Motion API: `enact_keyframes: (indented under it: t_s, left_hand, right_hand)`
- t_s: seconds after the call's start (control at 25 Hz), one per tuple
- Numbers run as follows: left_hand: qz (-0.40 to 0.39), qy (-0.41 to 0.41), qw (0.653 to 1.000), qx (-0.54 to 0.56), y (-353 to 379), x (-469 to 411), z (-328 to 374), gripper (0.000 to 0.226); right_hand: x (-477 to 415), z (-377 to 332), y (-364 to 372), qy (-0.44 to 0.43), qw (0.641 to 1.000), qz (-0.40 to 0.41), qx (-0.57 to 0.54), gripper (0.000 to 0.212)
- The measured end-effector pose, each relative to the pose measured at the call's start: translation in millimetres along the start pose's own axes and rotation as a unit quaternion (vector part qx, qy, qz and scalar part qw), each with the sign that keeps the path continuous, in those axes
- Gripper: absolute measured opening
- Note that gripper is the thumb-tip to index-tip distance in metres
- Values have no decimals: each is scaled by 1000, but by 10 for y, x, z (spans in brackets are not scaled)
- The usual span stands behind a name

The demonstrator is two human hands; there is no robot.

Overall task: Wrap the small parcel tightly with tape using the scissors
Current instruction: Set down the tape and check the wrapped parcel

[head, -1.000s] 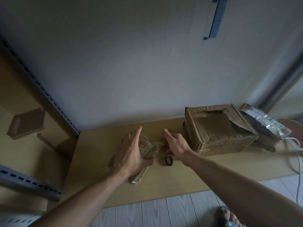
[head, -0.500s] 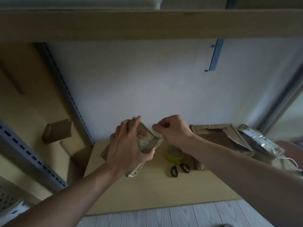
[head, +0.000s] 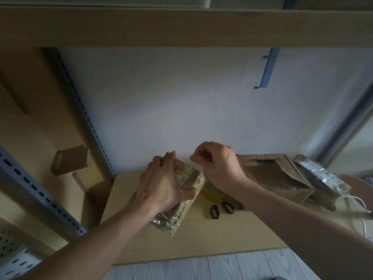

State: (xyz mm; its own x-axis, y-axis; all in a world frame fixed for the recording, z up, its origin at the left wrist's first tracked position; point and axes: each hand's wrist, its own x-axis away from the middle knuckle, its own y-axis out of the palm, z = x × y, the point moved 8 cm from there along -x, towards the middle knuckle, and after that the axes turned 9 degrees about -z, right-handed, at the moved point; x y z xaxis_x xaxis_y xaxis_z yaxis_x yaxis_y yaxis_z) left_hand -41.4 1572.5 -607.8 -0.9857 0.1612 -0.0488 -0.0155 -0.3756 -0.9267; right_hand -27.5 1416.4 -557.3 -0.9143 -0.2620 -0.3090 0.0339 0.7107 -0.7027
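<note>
While two hands work over the worktop (head: 222,241), one of each task thing shows: one parcel (head: 182,175), one roll of tape (head: 213,194) and one pair of scissors (head: 222,208). The parcel sits left of centre, held at a tilt with its far end raised and its near end low over the worktop; whether that end touches the surface is unclear. It is a flat, oblong bundle in brownish wrapping, with a round orange mark and a small printed label on its upper face, a brown band across it, and shiny crinkled film at the near end.

The left hand (head: 163,187) grips the parcel, fingers curled over its far edge and thumb pressed on its right side. The right hand (head: 221,168) is just right of the parcel's far end, its fingers closed in a pinch on what looks like a clear strip of tape (head: 197,166) running to the parcel.

The yellow roll stands just right of the parcel, partly hidden by the right wrist. The black-handled scissors lie nearer, just beside the roll. Further right sit one torn cardboard box (head: 278,176) and one silver packet (head: 321,176).
</note>
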Motion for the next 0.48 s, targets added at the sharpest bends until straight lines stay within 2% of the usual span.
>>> enact_keyframes:
  t_s: [0.24,0.48]
  left_hand:
    - [24,28,998,56,-55,38,59,120]
    - [101,67,988,90,-183,111,119,115]
  right_hand:
    - [-2,248,-5,111,989,-15,-96,12]
    - [81,288,93,122,972,-41,-195,11]
